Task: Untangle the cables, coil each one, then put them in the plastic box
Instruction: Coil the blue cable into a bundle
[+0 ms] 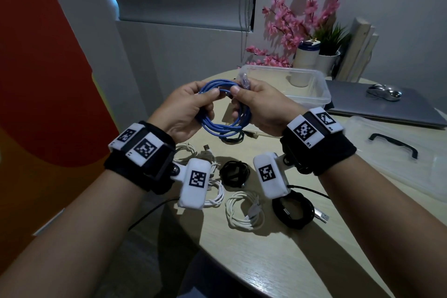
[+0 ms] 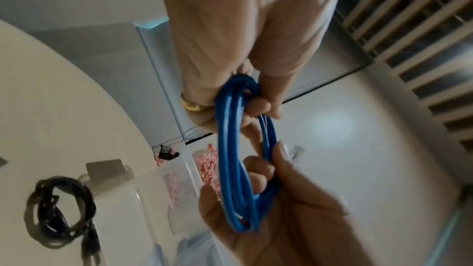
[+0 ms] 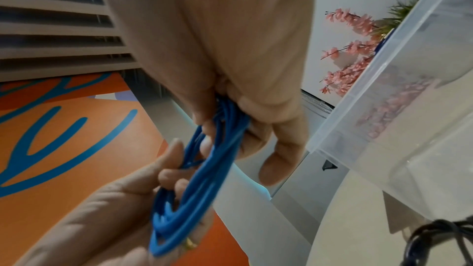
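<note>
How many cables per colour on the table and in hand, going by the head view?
Blue: 1, the blue cable, held by left hand and right hand
Black: 3, the black coils
White: 3, the white coils; the left two are partly hidden and may be one
Total: 7

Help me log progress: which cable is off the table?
The blue cable, gripped as a coil by the left hand and right hand; the white and black ones lie on the table.
</note>
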